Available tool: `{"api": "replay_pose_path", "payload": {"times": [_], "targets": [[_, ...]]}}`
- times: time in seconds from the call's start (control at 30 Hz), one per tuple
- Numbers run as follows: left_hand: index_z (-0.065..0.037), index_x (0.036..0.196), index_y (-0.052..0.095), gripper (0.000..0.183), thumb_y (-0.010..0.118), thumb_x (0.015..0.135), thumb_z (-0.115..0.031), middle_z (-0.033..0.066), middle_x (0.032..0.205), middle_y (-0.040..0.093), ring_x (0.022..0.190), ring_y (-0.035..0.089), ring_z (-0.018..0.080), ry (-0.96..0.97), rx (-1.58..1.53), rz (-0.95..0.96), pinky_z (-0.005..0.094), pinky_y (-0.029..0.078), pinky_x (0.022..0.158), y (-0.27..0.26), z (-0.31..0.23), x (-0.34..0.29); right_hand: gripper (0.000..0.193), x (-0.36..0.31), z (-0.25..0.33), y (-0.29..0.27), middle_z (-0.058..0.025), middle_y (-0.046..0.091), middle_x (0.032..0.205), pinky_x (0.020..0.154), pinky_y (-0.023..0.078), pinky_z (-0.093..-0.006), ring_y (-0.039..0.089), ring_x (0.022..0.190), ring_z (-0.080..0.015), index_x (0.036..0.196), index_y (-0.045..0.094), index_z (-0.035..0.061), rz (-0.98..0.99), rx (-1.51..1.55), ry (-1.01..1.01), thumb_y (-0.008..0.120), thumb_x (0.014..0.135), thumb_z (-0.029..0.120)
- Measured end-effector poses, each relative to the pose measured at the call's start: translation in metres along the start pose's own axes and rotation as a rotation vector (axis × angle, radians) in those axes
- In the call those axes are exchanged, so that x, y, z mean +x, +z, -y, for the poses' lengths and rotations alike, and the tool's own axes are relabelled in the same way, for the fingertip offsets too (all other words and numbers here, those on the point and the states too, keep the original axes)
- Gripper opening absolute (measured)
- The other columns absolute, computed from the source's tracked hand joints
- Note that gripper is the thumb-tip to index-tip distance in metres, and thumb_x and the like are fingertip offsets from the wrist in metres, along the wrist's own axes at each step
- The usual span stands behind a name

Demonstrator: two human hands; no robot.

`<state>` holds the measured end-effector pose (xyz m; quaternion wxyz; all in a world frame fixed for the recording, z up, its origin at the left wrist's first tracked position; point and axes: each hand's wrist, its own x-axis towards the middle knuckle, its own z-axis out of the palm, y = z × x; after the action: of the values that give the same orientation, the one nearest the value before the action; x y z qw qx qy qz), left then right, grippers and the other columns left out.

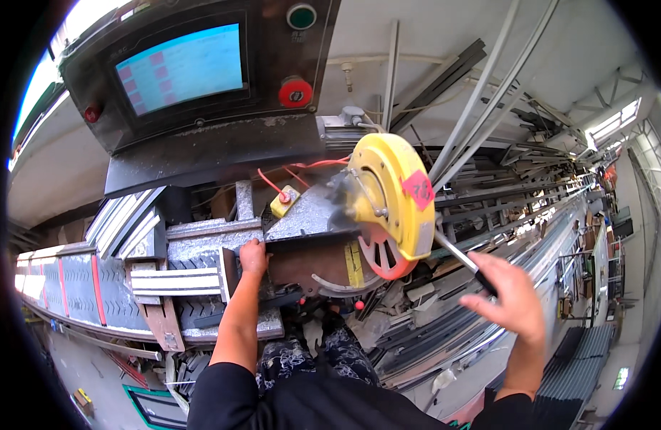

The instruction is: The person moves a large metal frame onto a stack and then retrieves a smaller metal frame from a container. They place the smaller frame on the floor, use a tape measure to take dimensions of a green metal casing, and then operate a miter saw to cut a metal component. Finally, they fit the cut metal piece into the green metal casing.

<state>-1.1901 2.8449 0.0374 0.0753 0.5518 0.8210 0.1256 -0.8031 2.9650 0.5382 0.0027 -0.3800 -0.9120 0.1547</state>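
Note:
My left hand (253,259) is closed at the left end of a dark metal profile (312,241), which lies across the saw bed. To its right stands a cut-off saw with a yellow blade guard (393,190), bearing a red diamond-shaped sticker. Under the guard an orange-red slotted cover (385,256) shows. A lever with a black grip (484,282) slants down to the right from the saw. My right hand (510,295) is around the grip's end, fingers stretched and thumb apart, not wrapped on it. The blade itself is mostly hidden.
A control panel with a lit blue screen (183,68) and a red stop button (295,92) hangs above the bench. A yellow switch box (285,202) sits behind the profile. At left runs a conveyor belt (76,290). Long metal profiles (445,351) are piled at right.

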Motion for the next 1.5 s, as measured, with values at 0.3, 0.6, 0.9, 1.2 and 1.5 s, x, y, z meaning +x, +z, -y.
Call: {"api": "replay_pose_path", "payload": {"times": [0.3, 0.6, 0.9, 1.2, 1.5], "targets": [[-0.005, 0.083, 0.065, 0.033, 0.082, 0.062, -0.024, 0.0131, 0.085, 0.059, 0.085, 0.058, 0.0333, -0.012, -0.041, -0.037, 0.0447, 0.046, 0.072, 0.008, 0.001, 0.0, 0.047, -0.116, -0.033, 0.18, -0.0087, 0.065, 0.078, 0.052, 0.051, -0.0327, 0.064, 0.054, -0.0187, 0.12, 0.054, 0.0006, 0.088, 0.782, 0.837, 0.069, 0.086, 0.029], [-0.002, 0.076, 0.061, 0.036, 0.084, 0.061, -0.025, 0.0164, 0.085, 0.057, 0.08, 0.058, 0.0375, 0.042, -0.018, -0.023, 0.0475, 0.047, 0.069, 0.032, -0.002, 0.0, 0.033, -0.152, -0.069, 0.287, -0.0182, 0.062, 0.074, 0.066, 0.049, -0.0477, 0.064, 0.071, -0.038, 0.097, 0.053, 0.0033, 0.078, 0.367, 0.766, 0.065, 0.086, 0.032], [0.003, 0.086, 0.063, 0.042, 0.083, 0.063, -0.025, 0.0233, 0.093, 0.062, 0.088, 0.059, 0.0416, 0.002, 0.026, 0.023, 0.0468, 0.048, 0.08, 0.019, 0.012, 0.004, 0.029, -0.151, -0.074, 0.325, -0.0187, 0.063, 0.074, 0.063, 0.048, -0.0509, 0.063, 0.071, -0.0395, 0.094, 0.052, 0.0039, -0.005, 0.361, 0.701, 0.061, 0.087, 0.03], [0.003, 0.082, 0.064, 0.039, 0.083, 0.062, -0.024, 0.0196, 0.087, 0.06, 0.084, 0.059, 0.0389, -0.038, 0.071, 0.065, 0.0463, 0.048, 0.076, 0.027, 0.016, 0.009, 0.029, -0.154, -0.076, 0.342, -0.018, 0.062, 0.075, 0.06, 0.049, -0.0509, 0.062, 0.069, -0.0399, 0.099, 0.05, 0.0068, -0.029, 0.353, 0.73, 0.063, 0.086, 0.029], [0.0, 0.093, 0.068, 0.064, 0.066, 0.076, -0.062, 0.0185, 0.085, 0.068, 0.075, 0.066, 0.0362, 0.052, 0.34, 0.147, 0.048, 0.054, 0.064, 0.05, 0.048, 0.023, 0.03, -0.153, -0.076, 0.356, -0.0189, 0.063, 0.075, 0.059, 0.048, -0.0517, 0.063, 0.069, -0.0405, 0.101, 0.05, 0.0081, -0.024, 0.346, 0.757, 0.061, 0.086, 0.031]]}}
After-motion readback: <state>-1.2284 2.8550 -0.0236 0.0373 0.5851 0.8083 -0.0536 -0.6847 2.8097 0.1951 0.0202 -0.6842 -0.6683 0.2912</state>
